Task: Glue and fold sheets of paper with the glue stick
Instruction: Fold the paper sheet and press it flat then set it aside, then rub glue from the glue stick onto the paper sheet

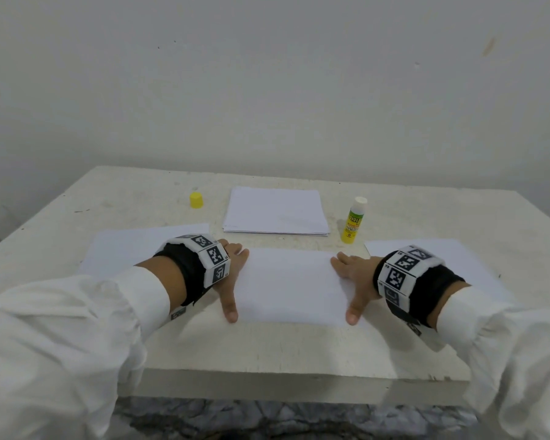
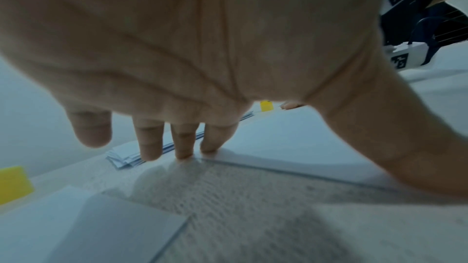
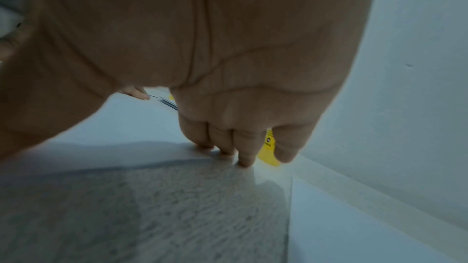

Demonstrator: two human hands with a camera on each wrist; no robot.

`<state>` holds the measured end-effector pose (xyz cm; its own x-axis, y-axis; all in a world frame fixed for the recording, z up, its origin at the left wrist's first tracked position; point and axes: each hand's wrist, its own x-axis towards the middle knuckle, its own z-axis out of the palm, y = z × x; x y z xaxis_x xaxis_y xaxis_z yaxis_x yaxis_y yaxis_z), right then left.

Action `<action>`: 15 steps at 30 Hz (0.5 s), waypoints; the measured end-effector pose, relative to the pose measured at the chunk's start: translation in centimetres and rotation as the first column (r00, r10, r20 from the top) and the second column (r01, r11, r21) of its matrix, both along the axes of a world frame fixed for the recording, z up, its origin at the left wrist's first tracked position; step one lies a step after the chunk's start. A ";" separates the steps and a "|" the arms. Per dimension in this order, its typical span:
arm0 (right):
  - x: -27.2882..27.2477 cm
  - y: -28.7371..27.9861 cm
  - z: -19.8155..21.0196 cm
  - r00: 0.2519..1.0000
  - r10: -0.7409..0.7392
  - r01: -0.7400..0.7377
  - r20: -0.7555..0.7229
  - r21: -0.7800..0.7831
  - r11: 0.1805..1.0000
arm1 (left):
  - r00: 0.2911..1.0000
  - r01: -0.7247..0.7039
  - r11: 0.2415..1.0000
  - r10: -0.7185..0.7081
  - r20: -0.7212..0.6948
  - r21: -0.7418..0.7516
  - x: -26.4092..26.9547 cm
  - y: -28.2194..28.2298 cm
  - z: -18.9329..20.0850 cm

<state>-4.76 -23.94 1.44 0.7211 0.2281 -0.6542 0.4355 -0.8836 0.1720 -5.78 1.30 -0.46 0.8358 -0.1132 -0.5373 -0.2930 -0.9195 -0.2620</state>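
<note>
A folded white sheet (image 1: 291, 285) lies flat near the table's front edge. My left hand (image 1: 232, 274) presses on its left end with straight fingers and the thumb stretched along the near corner. My right hand (image 1: 353, 281) presses the right end the same way. In the wrist views the left fingertips (image 2: 183, 154) and right fingertips (image 3: 244, 162) touch the sheet's far edge. The uncapped glue stick (image 1: 353, 221) stands upright beyond the right hand. Its yellow cap (image 1: 196, 200) sits at the back left.
A stack of white paper (image 1: 275, 211) lies at the back middle of the pale table (image 1: 299, 354). One loose sheet (image 1: 124, 249) lies under my left wrist and another sheet (image 1: 458, 258) under my right wrist. A wall rises behind the table.
</note>
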 end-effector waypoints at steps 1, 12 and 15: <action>0.0 0.0 0.0 1.000 0.007 -0.007 0.003 -0.008 1.000 | 1.000 0.001 1.000 -0.001 -0.001 -0.002 0.0 0.1 0.0; 0.7 0.6 -0.3 0.995 -0.008 0.008 0.098 0.006 1.000 | 1.000 -0.031 1.000 0.031 -0.007 0.001 0.1 -0.3 0.5; 0.7 0.8 -0.4 0.995 -0.027 0.027 0.094 -0.002 1.000 | 0.995 -0.100 0.986 0.102 0.011 -0.136 0.2 -0.3 0.4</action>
